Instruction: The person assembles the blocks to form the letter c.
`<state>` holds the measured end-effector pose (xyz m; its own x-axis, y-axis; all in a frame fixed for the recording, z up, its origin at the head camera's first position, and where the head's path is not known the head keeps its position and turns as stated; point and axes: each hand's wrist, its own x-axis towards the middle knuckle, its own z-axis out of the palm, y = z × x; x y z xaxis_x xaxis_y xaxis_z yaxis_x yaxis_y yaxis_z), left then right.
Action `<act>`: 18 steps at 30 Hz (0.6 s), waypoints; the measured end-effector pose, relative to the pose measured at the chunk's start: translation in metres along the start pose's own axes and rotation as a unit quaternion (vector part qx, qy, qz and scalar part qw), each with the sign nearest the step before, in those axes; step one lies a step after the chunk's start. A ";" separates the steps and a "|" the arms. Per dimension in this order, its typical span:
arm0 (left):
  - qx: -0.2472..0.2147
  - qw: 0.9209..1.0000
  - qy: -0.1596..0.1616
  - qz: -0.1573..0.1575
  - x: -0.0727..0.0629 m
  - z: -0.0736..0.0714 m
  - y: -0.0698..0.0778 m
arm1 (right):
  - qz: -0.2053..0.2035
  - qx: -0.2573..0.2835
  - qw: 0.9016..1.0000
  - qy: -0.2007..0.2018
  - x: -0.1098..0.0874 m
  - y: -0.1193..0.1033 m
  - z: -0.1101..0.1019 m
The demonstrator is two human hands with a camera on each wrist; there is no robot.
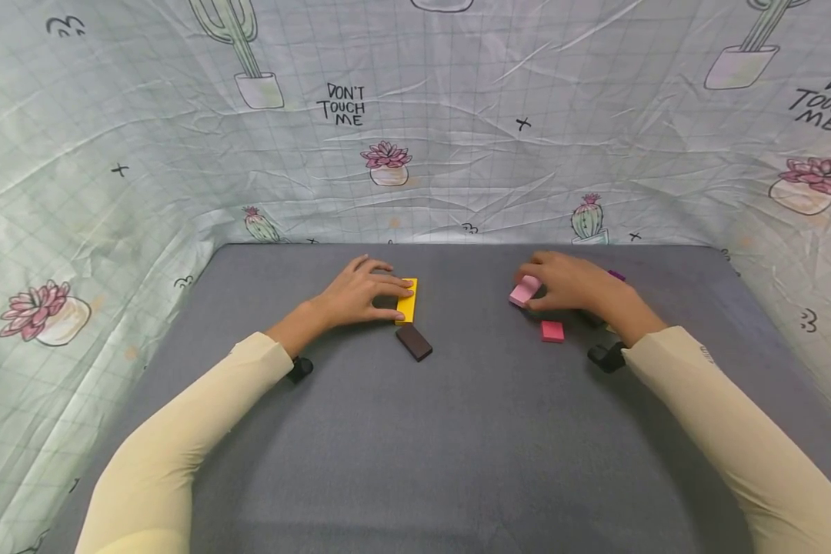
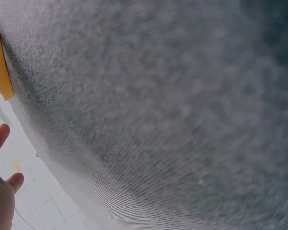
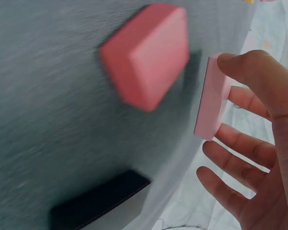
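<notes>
My left hand (image 1: 356,296) grips a long yellow block (image 1: 408,304) on the table, thumb near its close end and fingers near its far end. In the left wrist view only part of the yellow block (image 2: 0,62) shows, at the left edge. A dark brown block (image 1: 414,343) lies flat just nearer than the yellow one. My right hand (image 1: 571,285) pinches a light pink block (image 1: 525,292) between thumb and fingers, tilted in the head view. A pinkish-red block (image 1: 552,332) lies on the table close to that hand, blurred in the right wrist view.
Behind the right wrist a bit of a purple block (image 1: 617,275) shows. A black block (image 3: 101,201) lies at the bottom of the right wrist view. The grey table (image 1: 415,446) is walled by a printed cloth (image 1: 457,154) at the back and sides.
</notes>
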<state>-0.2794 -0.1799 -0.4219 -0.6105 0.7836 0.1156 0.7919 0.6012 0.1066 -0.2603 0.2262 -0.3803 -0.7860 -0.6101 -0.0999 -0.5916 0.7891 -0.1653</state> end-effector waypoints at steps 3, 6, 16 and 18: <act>0.001 1.000 0.003 0.004 0.000 -0.001 -0.001 | -0.020 0.012 1.000 0.018 0.010 -0.004 -0.002; -0.002 1.000 0.003 0.008 0.000 -0.001 -0.002 | -0.031 0.026 0.999 0.029 0.020 -0.009 -0.004; -0.024 1.000 -0.004 0.012 0.000 0.001 -0.004 | -0.036 0.058 0.997 0.041 0.066 -0.031 -0.002; -0.026 1.000 -0.005 0.012 0.001 0.001 -0.003 | -0.037 0.061 0.996 0.045 0.076 -0.035 -0.001</act>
<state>-0.2824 -0.1811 -0.4230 -0.5901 0.8000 0.1089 0.8050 0.5727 0.1551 -0.2997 0.1522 -0.3808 -0.7574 -0.6529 0.0039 -0.6263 0.7248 -0.2871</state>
